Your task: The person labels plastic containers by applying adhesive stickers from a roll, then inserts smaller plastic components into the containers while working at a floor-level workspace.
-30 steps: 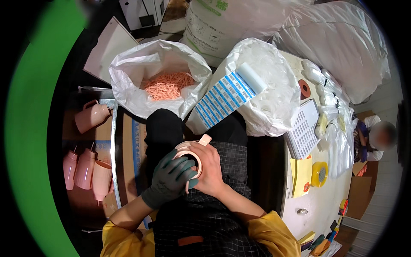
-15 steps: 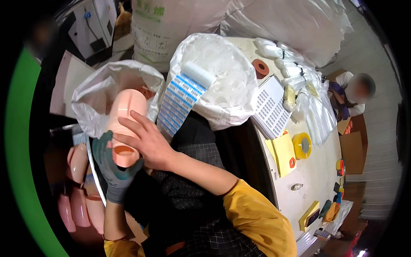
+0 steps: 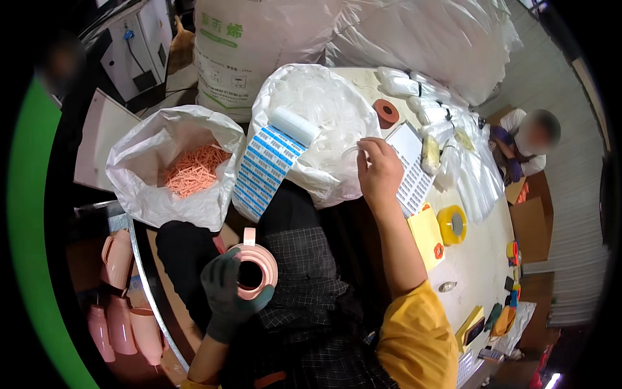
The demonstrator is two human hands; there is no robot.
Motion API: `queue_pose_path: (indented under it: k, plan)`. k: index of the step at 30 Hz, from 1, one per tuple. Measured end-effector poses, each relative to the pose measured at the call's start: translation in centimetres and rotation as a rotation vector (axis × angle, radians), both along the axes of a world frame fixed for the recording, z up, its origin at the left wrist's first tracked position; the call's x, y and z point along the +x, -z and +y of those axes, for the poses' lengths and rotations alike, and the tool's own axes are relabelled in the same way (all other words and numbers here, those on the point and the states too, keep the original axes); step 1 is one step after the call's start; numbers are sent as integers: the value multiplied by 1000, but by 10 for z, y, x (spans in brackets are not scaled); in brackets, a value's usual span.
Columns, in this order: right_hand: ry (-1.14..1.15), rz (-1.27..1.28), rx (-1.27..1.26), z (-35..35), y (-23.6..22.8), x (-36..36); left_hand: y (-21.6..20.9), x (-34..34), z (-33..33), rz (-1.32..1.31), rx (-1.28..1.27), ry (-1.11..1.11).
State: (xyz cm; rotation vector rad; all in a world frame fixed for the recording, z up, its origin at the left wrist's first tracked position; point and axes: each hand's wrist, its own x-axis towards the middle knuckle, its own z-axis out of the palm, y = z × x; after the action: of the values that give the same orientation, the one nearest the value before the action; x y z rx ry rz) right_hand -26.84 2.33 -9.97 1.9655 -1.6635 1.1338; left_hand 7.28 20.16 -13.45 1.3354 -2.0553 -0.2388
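Pink cup (image 3: 254, 272) now sits low at 7 o'clock, gloved left hand (image 3: 228, 295) wrapped around it; bare right hand (image 3: 379, 172) has left it, fingers pinching into the clear-parts bag (image 3: 324, 123) at 12 o'clock.

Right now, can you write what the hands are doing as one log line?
left hand: gloved, grip around pink cup over lap | right hand: bare, pinching clear piece at bag of clear plastic parts | pink sticks bag: open

I see pink cup (image 3: 254, 272) | grey-green glove (image 3: 227, 295) | white-blue label roll (image 3: 269, 162) | yellow tape (image 3: 452, 224) | orange sticks (image 3: 193, 172)
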Motion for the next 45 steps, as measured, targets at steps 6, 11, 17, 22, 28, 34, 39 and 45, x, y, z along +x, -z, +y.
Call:
queue_pose_path:
  k: [6, 11, 17, 22, 28, 34, 39, 45]
  plan:
    - [-461, -78, 490, 61, -23, 92, 51, -14, 11, 160, -99, -52]
    - [-833, 83, 292, 112, 44, 138, 52, -8, -6, -8, -169, 81]
    - [-960, 73, 257, 113, 57, 127, 52, 10, -12, -136, -69, 115]
    - [-1036, 194, 416, 123, 68, 122, 64, 21, -17, -73, -161, 172]
    - [-958, 200, 527, 135, 73, 126, 48, 20, -26, -139, -29, 267]
    - [-954, 15, 456, 125, 41, 142, 14, 21, -26, -243, -199, 176]
    - [-994, -77, 395, 117, 25, 154, -23, 20, -26, -374, -219, 36]
    - [-893, 52, 316, 126, 28, 163, -46, 9, -25, -503, -80, -61]
